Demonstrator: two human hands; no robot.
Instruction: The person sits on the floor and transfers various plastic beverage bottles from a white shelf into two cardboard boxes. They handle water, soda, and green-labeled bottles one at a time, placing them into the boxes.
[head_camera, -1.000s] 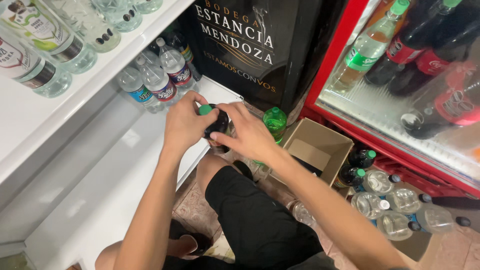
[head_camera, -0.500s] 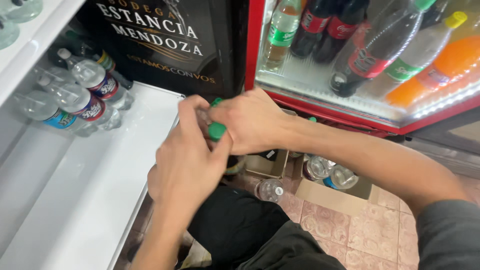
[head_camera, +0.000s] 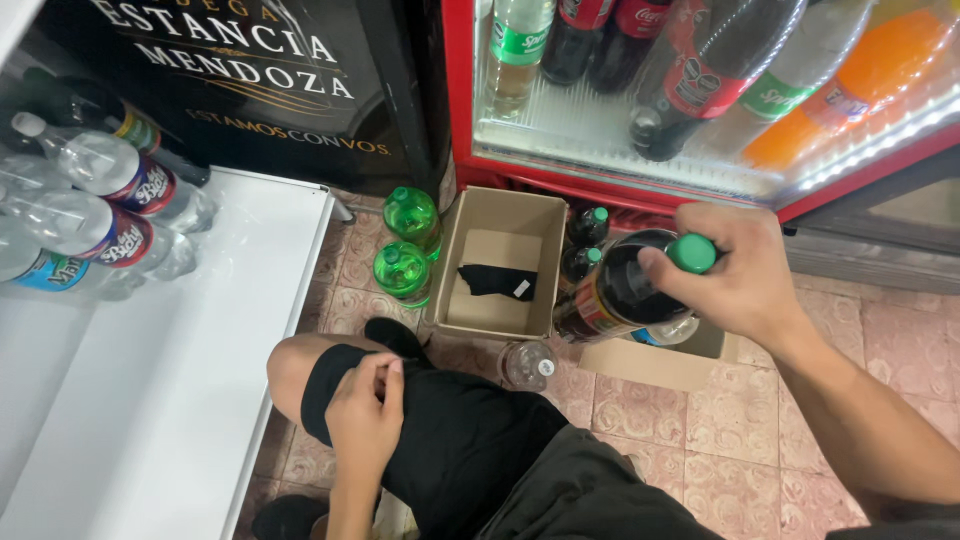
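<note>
A dark soda bottle with a green cap hangs tilted above the tiled floor, just right of an open cardboard box, gripped near its neck by the right hand, whose fingers are wrapped round the shoulder below the cap; the left hand rests loosely curled on the crouching person's knee, on the black shorts, holding nothing; two more dark green-capped bottles stand behind the held one, and two green bottles stand left of the box, beside the edge of a white shelf where clear water bottles lie on their sides; a small clear bottle stands on the floor by the knee; a lit red-framed cooler filled with soft drinks sits behind; held one-handed so near the top, the heavy bottle could likely slip or swing into the standing bottles and topple them.
</note>
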